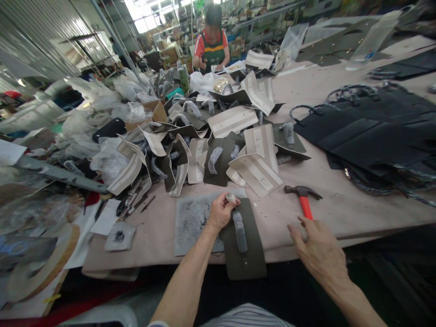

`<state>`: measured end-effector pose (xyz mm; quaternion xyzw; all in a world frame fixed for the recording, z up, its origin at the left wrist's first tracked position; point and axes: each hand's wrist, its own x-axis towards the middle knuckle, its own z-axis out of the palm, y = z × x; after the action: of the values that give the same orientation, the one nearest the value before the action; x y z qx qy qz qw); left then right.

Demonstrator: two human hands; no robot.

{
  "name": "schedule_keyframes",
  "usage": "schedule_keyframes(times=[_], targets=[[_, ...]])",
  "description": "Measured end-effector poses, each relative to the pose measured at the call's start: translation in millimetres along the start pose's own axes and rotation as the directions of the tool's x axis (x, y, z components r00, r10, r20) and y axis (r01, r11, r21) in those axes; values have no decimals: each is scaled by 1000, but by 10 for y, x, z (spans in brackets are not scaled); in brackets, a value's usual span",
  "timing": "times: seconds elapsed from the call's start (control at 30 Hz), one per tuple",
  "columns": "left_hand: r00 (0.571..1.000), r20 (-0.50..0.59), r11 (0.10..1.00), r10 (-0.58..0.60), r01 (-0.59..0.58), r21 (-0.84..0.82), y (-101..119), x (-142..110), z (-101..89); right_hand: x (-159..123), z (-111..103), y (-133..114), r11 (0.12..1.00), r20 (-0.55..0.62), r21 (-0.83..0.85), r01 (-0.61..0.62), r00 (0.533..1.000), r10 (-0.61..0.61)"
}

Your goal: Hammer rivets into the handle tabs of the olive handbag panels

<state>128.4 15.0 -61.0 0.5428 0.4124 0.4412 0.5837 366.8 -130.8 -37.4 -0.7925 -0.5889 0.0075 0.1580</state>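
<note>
My left hand (220, 211) is closed around a short, pale-topped punch (231, 198), held upright over the upper end of a dark grey-green bag panel (244, 268). A plastic-wrapped handle (240, 234) runs along that panel, which partly covers a scuffed grey slab (190, 222) and hangs over the table's front edge. The punch's lower tip is hidden. My right hand (318, 247) is open, fingers apart, at the lower end of a claw hammer's red handle (305, 208). Whether the fingers touch the handle is hard to tell. The hammer lies on the table.
Behind the slab are piled similar panels (215, 160) with wrapped handles. Black bags (374, 131) lie at right. Thin tools (136, 200) and a small pad (120, 237) are at left, near a tape roll (46, 268). Across the table sits another person (213, 50).
</note>
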Motion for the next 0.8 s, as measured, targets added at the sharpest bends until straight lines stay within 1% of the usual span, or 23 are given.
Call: schedule_keyframes(times=[0.03, 0.07, 0.1, 0.13, 0.17, 0.2, 0.23, 0.27, 0.33, 0.37, 0.4, 0.43, 0.47, 0.5, 0.53, 0.57, 0.6, 0.63, 0.67, 0.7, 0.73, 0.77, 0.8], targets=[[1000, 12, 1000, 6, -6, 23, 14, -2, 0, 1, 17, 147, 995, 16, -93, -31, 999, 32], [1000, 27, 999, 12, -14, 51, 31, -5, 1, 2, 48, 282, 986, 54, -152, -62, 996, 71], [999, 40, 996, 19, -22, 81, 50, -11, 3, 8, 88, 403, 982, 103, -165, -94, 988, 112], [999, 48, 994, 26, -31, 108, 68, -18, 5, 22, 133, 506, 982, 147, -132, -133, 977, 152], [998, 53, 991, 34, -41, 131, 85, -27, 7, 49, 174, 587, 981, 184, -54, -188, 963, 194], [997, 56, 987, 47, -55, 151, 99, -37, 9, 92, 202, 645, 963, 233, 79, -258, 944, 234], [996, 60, 983, 62, -72, 170, 109, -49, 11, 150, 210, 676, 914, 295, 237, -329, 921, 255], [995, 66, 977, 79, -90, 191, 115, -60, 11, 218, 191, 679, 841, 363, 383, -383, 899, 244], [990, 85, 961, 113, -131, 242, 112, -81, 6, 361, 69, 595, 649, 507, 595, -475, 848, 155], [987, 100, 952, 127, -150, 268, 105, -89, 2, 417, -28, 509, 551, 556, 654, -518, 823, 114], [984, 112, 943, 138, -165, 289, 95, -95, -2, 455, -140, 399, 465, 583, 689, -556, 806, 100], [982, 123, 936, 146, -177, 303, 84, -100, -7, 470, -258, 271, 393, 592, 709, -586, 797, 121], [980, 128, 932, 152, -186, 312, 72, -104, -10, 462, -373, 136, 335, 584, 729, -597, 798, 151], [979, 131, 928, 159, -193, 318, 63, -107, -12, 435, -476, 1, 332, 543, 749, -573, 819, 186], [978, 130, 926, 166, -200, 321, 56, -111, -13, 395, -561, -124, 406, 461, 761, -507, 862, 212], [976, 129, 924, 174, -207, 323, 52, -115, -13, 350, -624, -233, 530, 345, 746, -402, 915, 208], [974, 131, 920, 184, -217, 325, 52, -119, -12, 307, -664, -323, 671, 217, 692, -266, 963, 157], [972, 132, 918, 192, -226, 327, 55, -124, -10, 272, -684, -395, 794, 115, 595, -127, 991, 72], [972, 131, 916, 196, -229, 330, 60, -130, -8, 251, -691, -449, 880, 72, 475, -8, 997, -30], [973, 128, 915, 194, -227, 335, 65, -135, -7, 247, -696, -490, 929, 92, 361, 81, 988, -122], [974, 123, 914, 188, -220, 342, 68, -139, -7, 258, -709, -521, 952, 158, 271, 144, 969, -192], [976, 117, 913, 181, -211, 350, 71, -142, -7, 282, -741, -545, 958, 234, 214, 190, 942, -239], [978, 113, 912, 175, -204, 356, 70, -144, -8, 312, -797, -567, 957, 279, 183, 223, 922, -268]])
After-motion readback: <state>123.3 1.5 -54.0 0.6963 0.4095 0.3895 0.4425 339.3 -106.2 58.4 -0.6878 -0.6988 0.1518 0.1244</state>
